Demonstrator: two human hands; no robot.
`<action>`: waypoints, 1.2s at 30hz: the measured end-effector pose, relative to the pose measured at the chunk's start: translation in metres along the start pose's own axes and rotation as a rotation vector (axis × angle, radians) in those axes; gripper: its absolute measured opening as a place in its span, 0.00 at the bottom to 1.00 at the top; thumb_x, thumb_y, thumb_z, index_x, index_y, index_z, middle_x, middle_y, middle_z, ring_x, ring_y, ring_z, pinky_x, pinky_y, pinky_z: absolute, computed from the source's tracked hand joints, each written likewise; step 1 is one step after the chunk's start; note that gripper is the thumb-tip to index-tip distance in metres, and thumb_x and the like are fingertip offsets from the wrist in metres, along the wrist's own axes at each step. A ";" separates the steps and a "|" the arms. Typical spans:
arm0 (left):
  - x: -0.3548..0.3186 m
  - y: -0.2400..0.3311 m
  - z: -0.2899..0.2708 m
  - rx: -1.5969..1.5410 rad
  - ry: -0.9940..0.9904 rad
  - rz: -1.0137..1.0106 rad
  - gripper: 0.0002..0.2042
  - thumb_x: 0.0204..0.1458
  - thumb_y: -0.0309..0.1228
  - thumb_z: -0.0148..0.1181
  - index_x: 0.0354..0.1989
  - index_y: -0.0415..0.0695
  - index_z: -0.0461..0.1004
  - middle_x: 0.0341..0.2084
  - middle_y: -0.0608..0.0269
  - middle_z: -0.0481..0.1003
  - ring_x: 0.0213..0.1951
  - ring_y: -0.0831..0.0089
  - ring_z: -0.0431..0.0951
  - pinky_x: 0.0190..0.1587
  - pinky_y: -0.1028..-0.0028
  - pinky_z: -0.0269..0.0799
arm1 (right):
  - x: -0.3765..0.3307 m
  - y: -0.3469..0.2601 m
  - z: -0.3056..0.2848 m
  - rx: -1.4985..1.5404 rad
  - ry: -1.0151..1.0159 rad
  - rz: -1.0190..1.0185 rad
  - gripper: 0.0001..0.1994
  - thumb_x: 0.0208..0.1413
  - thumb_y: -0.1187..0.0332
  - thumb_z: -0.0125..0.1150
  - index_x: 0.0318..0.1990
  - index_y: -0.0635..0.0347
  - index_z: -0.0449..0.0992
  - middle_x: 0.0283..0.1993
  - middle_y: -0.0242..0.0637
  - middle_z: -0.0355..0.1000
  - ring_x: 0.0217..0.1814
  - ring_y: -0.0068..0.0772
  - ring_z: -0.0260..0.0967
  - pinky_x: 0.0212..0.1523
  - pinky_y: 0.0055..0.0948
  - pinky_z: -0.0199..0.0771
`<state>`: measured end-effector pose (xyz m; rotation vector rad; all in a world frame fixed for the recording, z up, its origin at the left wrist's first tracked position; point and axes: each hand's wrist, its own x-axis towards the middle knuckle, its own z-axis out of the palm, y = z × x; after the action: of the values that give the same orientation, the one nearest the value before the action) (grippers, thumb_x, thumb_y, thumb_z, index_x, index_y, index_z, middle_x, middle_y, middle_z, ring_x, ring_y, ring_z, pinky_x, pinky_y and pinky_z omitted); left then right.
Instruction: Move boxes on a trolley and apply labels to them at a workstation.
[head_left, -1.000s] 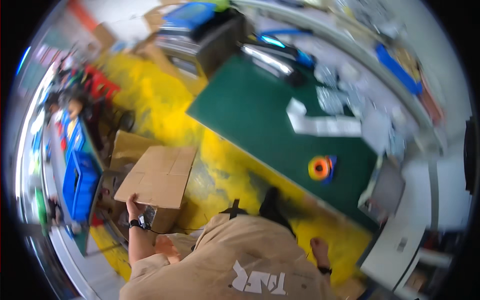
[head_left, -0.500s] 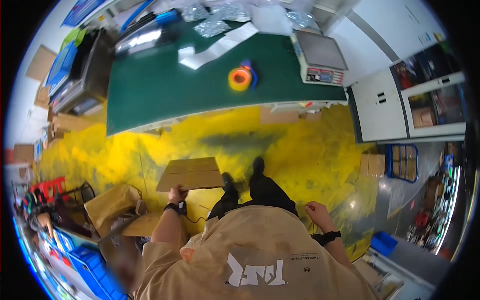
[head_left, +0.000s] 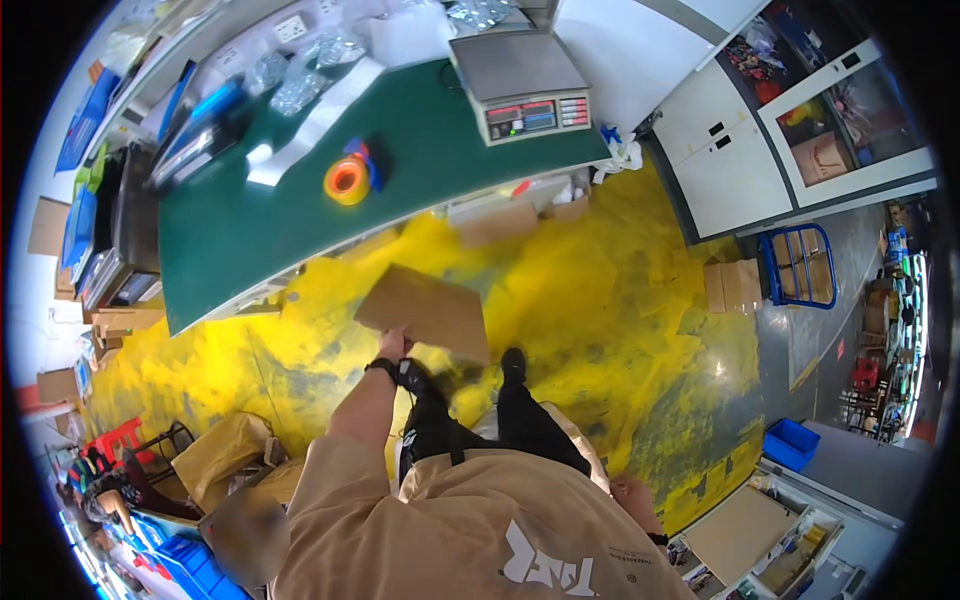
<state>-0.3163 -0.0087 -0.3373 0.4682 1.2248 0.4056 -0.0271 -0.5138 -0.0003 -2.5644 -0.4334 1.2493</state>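
Note:
A flat brown piece of cardboard (head_left: 430, 308) is gripped at its near left edge by my left hand (head_left: 394, 344). It hangs out over the floor, tilted, in front of my shoes. Its underside is hidden, so I cannot tell whether it is one sheet or a flattened carton. My right hand (head_left: 634, 494) hangs low beside my right hip, its fingers curled in, with nothing showing in them. On the green table (head_left: 230, 245) beyond the cardboard lies a roll of orange tape (head_left: 346, 181) with a blue part attached.
A scale (head_left: 525, 75) stands at the table's right end, beside white cabinets (head_left: 735, 150). A blue trolley (head_left: 800, 265) and a carton (head_left: 733, 287) are to the right. Open drawers (head_left: 750, 530) and a blue bin (head_left: 791, 444) stand at lower right, a brown sack (head_left: 225, 445) at lower left.
My left hand has carried the cardboard forward and to the right, turning it. My body and view have turned to the right; the right hand has dropped closer to my hip.

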 end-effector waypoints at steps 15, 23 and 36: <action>-0.046 -0.015 0.142 1.094 -0.440 0.129 0.09 0.50 0.27 0.53 0.34 0.41 0.80 0.22 0.61 0.80 0.24 0.68 0.79 0.32 0.69 0.74 | 0.047 0.017 -0.037 -0.158 0.122 -0.028 0.14 0.53 0.61 0.60 0.39 0.62 0.80 0.33 0.47 0.78 0.38 0.39 0.78 0.39 0.34 0.76; -0.172 0.152 0.095 0.641 -0.501 0.334 0.11 0.51 0.24 0.53 0.42 0.38 0.76 0.33 0.64 0.78 0.40 0.75 0.76 0.43 0.74 0.70 | 0.062 -0.064 0.019 -0.131 0.066 -0.181 0.14 0.53 0.60 0.60 0.41 0.59 0.80 0.35 0.47 0.78 0.39 0.45 0.77 0.40 0.36 0.76; -0.246 0.261 0.155 1.144 -1.042 1.158 0.07 0.47 0.29 0.56 0.33 0.43 0.77 0.27 0.53 0.77 0.29 0.60 0.76 0.32 0.64 0.71 | 0.092 -0.182 0.105 -0.102 -0.090 -0.434 0.18 0.53 0.59 0.60 0.43 0.66 0.78 0.40 0.49 0.77 0.45 0.43 0.74 0.45 0.38 0.73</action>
<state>-0.2514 0.0595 0.0420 2.0896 -0.0899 0.2826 -0.0845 -0.3012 -0.0651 -2.3185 -1.0318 1.2033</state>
